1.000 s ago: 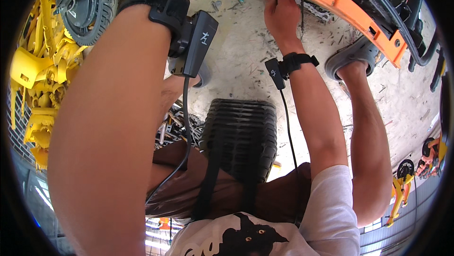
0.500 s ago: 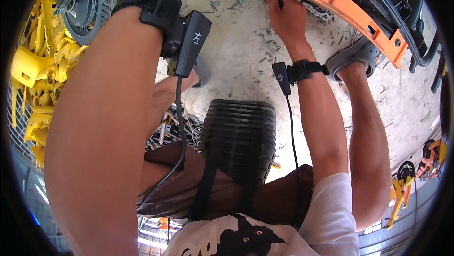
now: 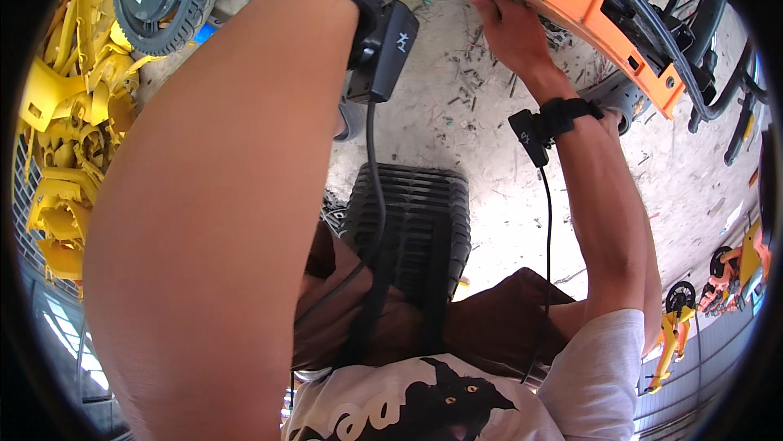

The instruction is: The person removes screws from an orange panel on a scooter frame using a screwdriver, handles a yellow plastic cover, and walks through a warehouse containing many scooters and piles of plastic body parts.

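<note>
An orange frame (image 3: 587, 17) with bolts and black tubing along it spans the top of the view. My right hand (image 3: 518, 37) reaches up to its lower edge, fingers bent in and thumb against the edge. The fingertips are partly hidden beneath the frame. My left forearm (image 3: 212, 188) crosses the left side and runs out at the top, so my left hand is outside the picture. Each wrist carries a strap with a small black device (image 3: 391, 50) and a cable.
A black wheel (image 3: 171, 1) and a heap of yellow plastic parts (image 3: 61, 188) lie at the left. Small debris litters the pale floor (image 3: 457, 131). A black ribbed object (image 3: 408, 196) stands between my legs. Yellow and orange machine parts (image 3: 673, 335) are at the far right.
My left forearm has shifted right and further up across the view. The orange frame and my right hand also appear a little further right; the right hand stays at the frame's edge.
</note>
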The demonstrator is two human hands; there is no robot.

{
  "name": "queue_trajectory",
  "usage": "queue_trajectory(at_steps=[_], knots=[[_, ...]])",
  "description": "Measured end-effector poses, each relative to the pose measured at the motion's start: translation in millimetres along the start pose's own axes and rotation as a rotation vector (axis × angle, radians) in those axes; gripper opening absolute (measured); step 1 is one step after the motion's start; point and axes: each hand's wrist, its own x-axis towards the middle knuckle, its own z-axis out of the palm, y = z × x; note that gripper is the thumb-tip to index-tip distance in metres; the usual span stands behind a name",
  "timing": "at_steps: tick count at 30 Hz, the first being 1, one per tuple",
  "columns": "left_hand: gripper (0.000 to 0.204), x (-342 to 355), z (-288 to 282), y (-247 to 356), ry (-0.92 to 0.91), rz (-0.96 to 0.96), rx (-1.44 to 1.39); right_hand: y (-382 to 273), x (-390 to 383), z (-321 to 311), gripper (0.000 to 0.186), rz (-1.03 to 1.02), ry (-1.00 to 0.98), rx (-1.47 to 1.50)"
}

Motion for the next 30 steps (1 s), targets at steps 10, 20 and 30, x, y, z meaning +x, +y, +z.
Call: queue_trajectory(at_steps=[10, 20, 30], knots=[[0.023, -3, -10, -2, -0.046, 0.001, -0.054, -22, -15, -31, 0.04, -0.032, 0.084, -0.079], [0.026, 3, -9, 2, -0.076, -0.027, -0.009, -49, -35, -36, 0.02, 0.04, 0.305, 0.025], [0.027, 0, -16, 3, -0.153, -0.052, 0.035, -134, -51, -33, 0.019, -0.178, 0.427, 0.32]])
